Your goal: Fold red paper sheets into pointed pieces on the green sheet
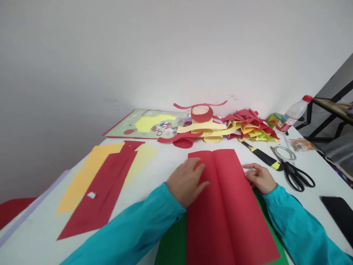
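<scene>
A large red paper sheet [228, 206] with a lengthwise crease lies on the white table [165, 158], over a green sheet [171, 246]. My left hand [187, 182] lies flat on the sheet's left half, fingers stretched out toward the crease. At the sheet's right edge my right hand [259, 177] rests with fingers curled, fingertips touching the paper's border. Both arms wear teal sleeves.
Cut red and yellow paper pieces [99, 184] lie at left. A pile of folded red and yellow paper shapes [228, 127] and a picture sheet [143, 125] sit by the wall. Black scissors [296, 175], a utility knife [261, 156], a tape ring [284, 152], a bottle [293, 112] and a dark phone [340, 215] are at right.
</scene>
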A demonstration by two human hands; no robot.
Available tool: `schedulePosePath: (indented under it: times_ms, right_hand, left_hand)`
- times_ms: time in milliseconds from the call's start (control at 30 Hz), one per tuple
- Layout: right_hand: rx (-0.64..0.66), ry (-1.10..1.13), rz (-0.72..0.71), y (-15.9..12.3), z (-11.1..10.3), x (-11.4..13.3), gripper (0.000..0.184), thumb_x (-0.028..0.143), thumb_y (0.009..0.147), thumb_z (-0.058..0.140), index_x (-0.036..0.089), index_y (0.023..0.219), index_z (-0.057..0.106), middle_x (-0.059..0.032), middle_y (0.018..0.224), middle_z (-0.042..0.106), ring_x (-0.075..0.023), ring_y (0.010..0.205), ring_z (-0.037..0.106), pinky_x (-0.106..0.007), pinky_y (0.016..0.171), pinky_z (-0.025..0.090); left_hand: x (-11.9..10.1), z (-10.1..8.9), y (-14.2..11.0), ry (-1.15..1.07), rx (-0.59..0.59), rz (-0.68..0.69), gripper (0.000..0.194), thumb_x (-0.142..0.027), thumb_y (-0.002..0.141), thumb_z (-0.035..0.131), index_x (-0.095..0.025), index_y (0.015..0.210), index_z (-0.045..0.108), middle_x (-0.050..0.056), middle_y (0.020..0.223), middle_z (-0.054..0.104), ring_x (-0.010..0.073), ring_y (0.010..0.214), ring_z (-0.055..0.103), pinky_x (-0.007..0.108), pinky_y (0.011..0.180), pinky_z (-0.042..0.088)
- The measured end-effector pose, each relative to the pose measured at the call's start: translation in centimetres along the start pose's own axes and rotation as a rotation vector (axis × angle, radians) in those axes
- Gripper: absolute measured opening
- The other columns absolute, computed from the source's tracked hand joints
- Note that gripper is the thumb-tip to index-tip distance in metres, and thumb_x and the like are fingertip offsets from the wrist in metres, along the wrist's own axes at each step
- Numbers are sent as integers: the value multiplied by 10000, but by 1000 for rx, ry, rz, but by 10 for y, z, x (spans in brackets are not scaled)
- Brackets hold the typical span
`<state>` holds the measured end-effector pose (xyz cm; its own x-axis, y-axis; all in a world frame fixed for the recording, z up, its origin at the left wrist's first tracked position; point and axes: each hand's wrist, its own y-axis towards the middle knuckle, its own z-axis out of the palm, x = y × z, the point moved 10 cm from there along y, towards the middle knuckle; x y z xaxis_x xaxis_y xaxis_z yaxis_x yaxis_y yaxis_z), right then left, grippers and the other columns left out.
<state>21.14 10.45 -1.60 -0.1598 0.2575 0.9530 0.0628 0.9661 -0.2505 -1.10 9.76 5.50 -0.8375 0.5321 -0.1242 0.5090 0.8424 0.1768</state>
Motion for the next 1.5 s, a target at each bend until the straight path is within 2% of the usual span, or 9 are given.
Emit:
schedulePosePath:
  times_ms: [100, 200, 600, 733, 833, 1033, 1167, 1333, 1500]
  right_hand:
    - [-8, -5, 1, 1, -1, 0, 420, 393, 588, 687, 176, 927, 568, 53, 482, 575, -111, 412, 518, -206, 365, 415]
    - [-39, -16, 12, 2, -5, 0, 503, 478, 584, 710, 168, 954, 566, 52, 488, 564, -108, 401, 500, -199, 347, 384]
    - [-108, 32, -181, 0, -15, 24, 537, 459, 647, 738, 174, 1064, 556, 5, 614, 622, -136, 538, 572, -258, 534, 478]
    - [233, -62, -461, -32, 34, 58, 556, 564, 870, 391, 242, 1323, 378, -115, 1101, 642, -245, 967, 627, -386, 782, 522]
    - [463, -569, -771, -67, 87, 60, 528, 536, 890, 363, 200, 1286, 461, -136, 1300, 516, -258, 1244, 434, -458, 1026, 352]
    - [340, -1059, -1006, -78, 114, 43, 457, 459, 909, 368, 137, 1185, 538, -139, 1308, 513, -257, 1291, 367, -535, 1085, 208]
    - [273, -1108, -1083, -82, 115, 47, 406, 400, 910, 401, 123, 1167, 551, -131, 1277, 544, -251, 1276, 388, -515, 1086, 231]
    - [181, -1234, -1053, -77, 116, 46, 470, 348, 903, 425, 89, 1295, 451, -128, 1350, 474, -256, 1325, 309, -516, 1072, 265]
    - [129, -1383, -948, -55, 121, 42, 537, 395, 919, 367, 92, 1362, 374, -109, 1412, 392, -264, 1342, 268, -518, 1070, 251]
  left_hand:
    - [-36, 37, 7, -51, 74, 256, 682, -566, 773, 544, -144, 1299, 444, 189, 1411, 351, 371, 1301, 297, 529, 1032, 279]
    - [-45, 61, 12, -69, 118, 287, 717, -607, 796, 493, -151, 1342, 396, 197, 1432, 318, 371, 1328, 249, 573, 1049, 214]
    - [-35, 44, 9, -293, -205, 257, 478, -429, 913, 365, -115, 1250, 491, 165, 1361, 437, 306, 1298, 333, 488, 1061, 306]
    - [9, 23, 12, -606, -437, -33, 406, -302, 950, 263, -109, 1218, 499, 149, 1255, 535, 217, 1189, 480, 384, 1001, 422]
    - [51, 13, 6, -785, -587, -309, 357, -295, 953, 270, -133, 1134, 533, 120, 1124, 605, 189, 1059, 567, 357, 943, 470]
    - [68, -35, -8, -526, -880, -289, 236, -253, 881, 432, -124, 1031, 561, 140, 1079, 590, 231, 1022, 555, 401, 901, 482]
    - [33, -37, 3, -139, -731, -126, 390, -209, 820, 486, -70, 1185, 498, 207, 1271, 483, 311, 1202, 425, 471, 981, 396]
    - [3, 27, 22, -50, -317, 61, 455, -301, 843, 465, -118, 1259, 494, 136, 1367, 442, 317, 1271, 360, 453, 1020, 341]
    - [4, 59, 26, -18, -168, 55, 480, -386, 885, 389, -131, 1278, 494, 96, 1373, 453, 284, 1289, 347, 428, 1059, 276]
